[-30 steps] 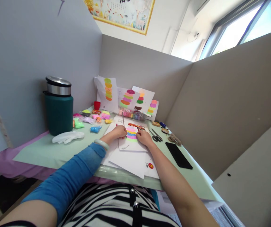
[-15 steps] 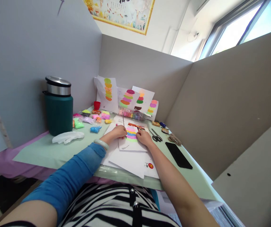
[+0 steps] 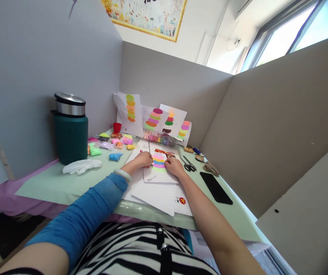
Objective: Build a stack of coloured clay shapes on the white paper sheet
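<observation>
My left hand point(image 3: 144, 159) is closed around a thin dark stick point(image 3: 149, 143) that stands nearly upright, its lower end close to the paper. Under both hands lies a white sheet point(image 3: 161, 177) bearing a stack of soft-looking coloured layers point(image 3: 159, 162) in pink, yellow, blue, purple and green. My right hand point(image 3: 174, 167) rests at the right edge of these layers, its fingers bent and pressed together. What those fingertips hold, if anything, is hidden. Other loose white papers point(image 3: 155, 198) lie beneath the sheet.
Left: a green bottle point(image 3: 71, 133), a white glove point(image 3: 82, 166), several bagged clay lumps point(image 3: 106, 145) and a red cup point(image 3: 117, 127). Right: scissors point(image 3: 189, 165) and a black phone point(image 3: 216, 188). Coloured sheets point(image 3: 156, 118) lean at the back behind a clear box point(image 3: 161, 139). Partitions enclose the table.
Almost nothing differs. Both hands stay in place, and the stick in my left hand keeps nearly the same position.
</observation>
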Demonstrator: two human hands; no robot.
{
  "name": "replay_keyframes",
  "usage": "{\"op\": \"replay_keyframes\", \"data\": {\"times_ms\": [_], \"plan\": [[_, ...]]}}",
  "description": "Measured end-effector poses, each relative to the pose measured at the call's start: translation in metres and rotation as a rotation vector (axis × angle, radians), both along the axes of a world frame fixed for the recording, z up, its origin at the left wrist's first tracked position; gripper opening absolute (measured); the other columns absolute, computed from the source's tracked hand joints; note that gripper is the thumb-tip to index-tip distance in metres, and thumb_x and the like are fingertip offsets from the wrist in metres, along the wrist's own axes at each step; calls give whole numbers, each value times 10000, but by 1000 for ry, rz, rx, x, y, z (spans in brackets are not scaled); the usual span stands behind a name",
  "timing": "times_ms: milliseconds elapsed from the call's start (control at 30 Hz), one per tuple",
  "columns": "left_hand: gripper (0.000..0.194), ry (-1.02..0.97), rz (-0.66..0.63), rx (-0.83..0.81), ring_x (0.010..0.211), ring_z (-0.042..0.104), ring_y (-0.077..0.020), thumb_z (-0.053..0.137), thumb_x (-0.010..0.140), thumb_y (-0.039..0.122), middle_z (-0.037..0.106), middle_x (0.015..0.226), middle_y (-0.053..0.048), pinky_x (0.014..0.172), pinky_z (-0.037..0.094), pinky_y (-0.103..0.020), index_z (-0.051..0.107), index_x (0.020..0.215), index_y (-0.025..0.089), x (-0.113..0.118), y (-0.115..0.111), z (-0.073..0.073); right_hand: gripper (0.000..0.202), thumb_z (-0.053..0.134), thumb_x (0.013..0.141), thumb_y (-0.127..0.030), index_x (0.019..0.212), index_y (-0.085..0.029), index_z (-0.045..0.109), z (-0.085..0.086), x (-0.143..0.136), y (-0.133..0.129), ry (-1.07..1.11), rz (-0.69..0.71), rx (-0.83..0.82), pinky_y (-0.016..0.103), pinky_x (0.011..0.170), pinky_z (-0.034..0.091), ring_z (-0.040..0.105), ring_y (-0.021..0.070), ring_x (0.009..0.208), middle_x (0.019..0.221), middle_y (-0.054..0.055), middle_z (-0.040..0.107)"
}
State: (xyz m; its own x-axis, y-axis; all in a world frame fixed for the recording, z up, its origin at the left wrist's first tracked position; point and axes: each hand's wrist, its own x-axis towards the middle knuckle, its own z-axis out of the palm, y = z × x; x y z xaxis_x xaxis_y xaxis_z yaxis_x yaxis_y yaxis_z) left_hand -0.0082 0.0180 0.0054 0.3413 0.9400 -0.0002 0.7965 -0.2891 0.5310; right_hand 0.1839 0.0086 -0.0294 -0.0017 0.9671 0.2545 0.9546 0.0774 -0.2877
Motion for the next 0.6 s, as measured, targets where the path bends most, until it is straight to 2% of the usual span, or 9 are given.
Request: {"op": "replay_keyframes", "data": {"times_ms": [600], "plan": [[158, -59, 1, 16, 530, 552, -130, 546, 701, 208, 672, 618, -44, 518, 386, -207, 684, 742, 141, 1, -1, -1, 216, 459, 823, -251, 850, -203, 668, -3, 2, 3, -6, 4, 12, 226, 631, 329, 577, 168, 831, 919, 38, 682]]}}
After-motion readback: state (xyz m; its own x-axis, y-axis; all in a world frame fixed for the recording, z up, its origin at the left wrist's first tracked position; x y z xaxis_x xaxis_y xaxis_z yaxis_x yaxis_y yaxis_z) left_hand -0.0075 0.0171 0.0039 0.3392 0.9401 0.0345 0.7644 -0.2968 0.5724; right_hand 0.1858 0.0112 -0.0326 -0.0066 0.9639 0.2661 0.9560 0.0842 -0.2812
